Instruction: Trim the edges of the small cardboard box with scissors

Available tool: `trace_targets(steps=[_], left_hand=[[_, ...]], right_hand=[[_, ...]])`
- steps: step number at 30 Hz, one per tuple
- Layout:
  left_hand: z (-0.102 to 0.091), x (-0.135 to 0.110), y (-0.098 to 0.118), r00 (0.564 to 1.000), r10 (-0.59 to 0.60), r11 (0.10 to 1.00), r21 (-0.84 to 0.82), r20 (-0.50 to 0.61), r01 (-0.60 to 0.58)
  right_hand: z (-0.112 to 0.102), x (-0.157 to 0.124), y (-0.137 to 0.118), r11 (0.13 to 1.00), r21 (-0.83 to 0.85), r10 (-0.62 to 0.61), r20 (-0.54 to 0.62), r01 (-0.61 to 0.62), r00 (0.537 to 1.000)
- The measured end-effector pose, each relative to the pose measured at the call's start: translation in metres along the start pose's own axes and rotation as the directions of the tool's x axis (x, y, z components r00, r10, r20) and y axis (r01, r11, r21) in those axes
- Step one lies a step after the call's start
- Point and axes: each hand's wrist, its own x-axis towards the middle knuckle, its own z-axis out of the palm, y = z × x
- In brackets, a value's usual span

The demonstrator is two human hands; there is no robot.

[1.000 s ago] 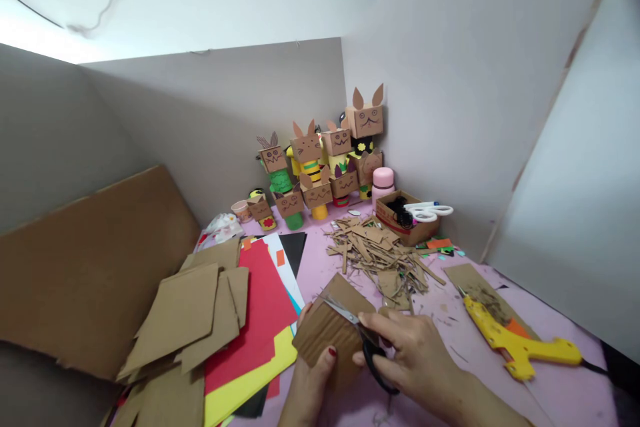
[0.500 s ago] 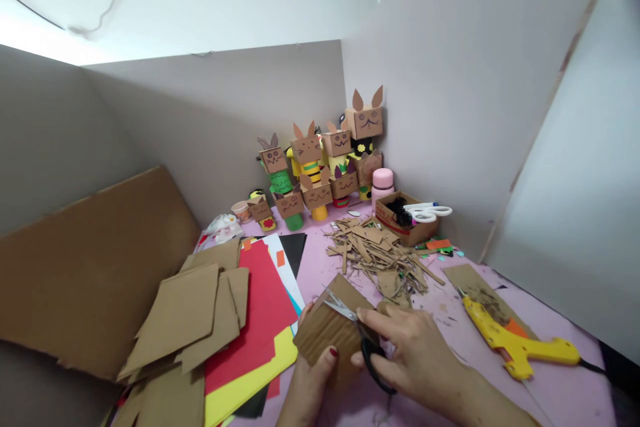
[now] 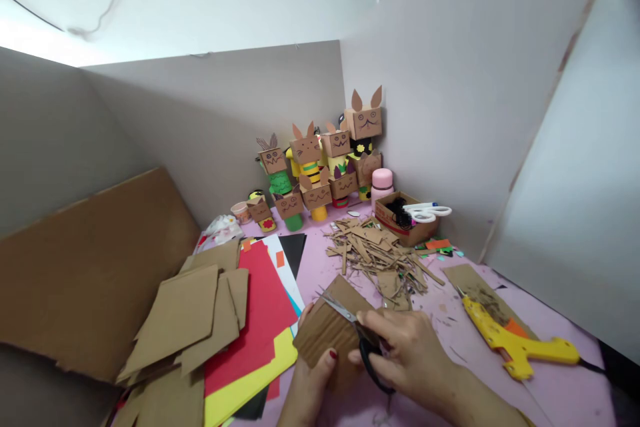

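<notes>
A piece of brown corrugated cardboard (image 3: pixel 325 340) is gripped by my left hand (image 3: pixel 313 383), its thumb with a dark red nail pressed on the face and the other fingers mostly hidden behind. My right hand (image 3: pixel 407 350) has its fingers in the black handles of a pair of scissors (image 3: pixel 340 307). The scissors' blades lie across the cardboard, pointing up and left, and look closed or nearly so. Just beyond the cardboard spreads a heap of cardboard scraps (image 3: pixel 375 250).
Cardboard sheets (image 3: pixel 187 307) and red paper (image 3: pixel 255 320) lie on the left. A yellow glue gun (image 3: pixel 515 340) rests at the right. Cardboard animal figures (image 3: pixel 315 193) stand at the back, beside a pink bottle (image 3: pixel 383 187) and a box (image 3: pixel 415 230) holding white-handled scissors.
The scissors' blades have come together from a partly open position, and my right hand's fingers have closed slightly. My left hand and the cardboard have hardly moved.
</notes>
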Motion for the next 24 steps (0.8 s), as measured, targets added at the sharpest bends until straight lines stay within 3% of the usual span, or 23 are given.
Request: trace_targets(steps=[3, 7, 13, 17, 24], left_hand=[[0.001, 0.001, -0.002, 0.999, -0.034, 0.999, -0.035, -0.028, 0.033], [0.005, 0.0, 0.0, 0.997, 0.013, 0.999, -0.034, -0.08, -0.016], [0.006, -0.002, 0.004, 0.995, -0.045, 0.996, -0.078, -0.084, 0.038], [0.005, 0.0, 0.003, 0.996, -0.041, 0.995, -0.095, -0.078, 0.033], [0.005, 0.0, 0.003, 0.997, -0.031, 0.997, -0.068, -0.075, 0.026]], right_hand=[[0.001, 0.0, 0.001, 1.0, 0.03, -0.007, 0.0, 0.007, 1.0], [0.003, 0.0, 0.002, 0.992, 0.125, 0.014, 0.01, -0.015, 1.0], [-0.006, 0.002, 0.003, 0.914, 0.342, 0.198, 0.092, -0.217, 0.976], [-0.015, 0.0, 0.004, 0.94, 0.275, 0.166, 0.15, -0.203, 0.975], [-0.016, 0.001, 0.0, 0.986, 0.106, 0.115, 0.143, -0.131, 0.983]])
